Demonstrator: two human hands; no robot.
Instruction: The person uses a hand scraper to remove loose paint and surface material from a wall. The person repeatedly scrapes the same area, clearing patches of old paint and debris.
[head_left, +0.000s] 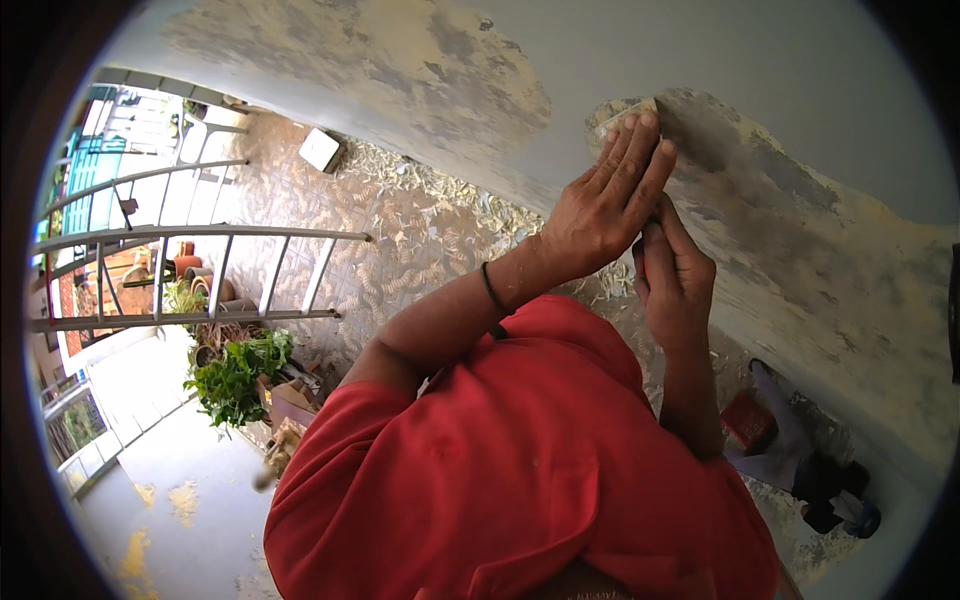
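Observation:
My right hand (679, 281) is closed around the handle of a scraper, most of which is hidden by the fingers. My left hand (604, 199) lies over the scraper's blade (628, 114), its fingers stretched forward and pressing it to the wall. The blade edge meets a patch of wall (720, 161) where the coating is off, leaving mottled grey and yellowish plaster. Smooth pale paint (750, 52) surrounds this patch. Another large bare patch (420, 60) spreads further left along the same wall.
Peeled paint flakes (450, 187) litter the patterned floor along the wall's foot. An aluminium ladder (202, 236) stands at left, near leafy plants (244, 375) and pots (217, 289). A white square container (321, 150) sits by the wall. At lower right are another person (814, 469) and a red box (748, 420).

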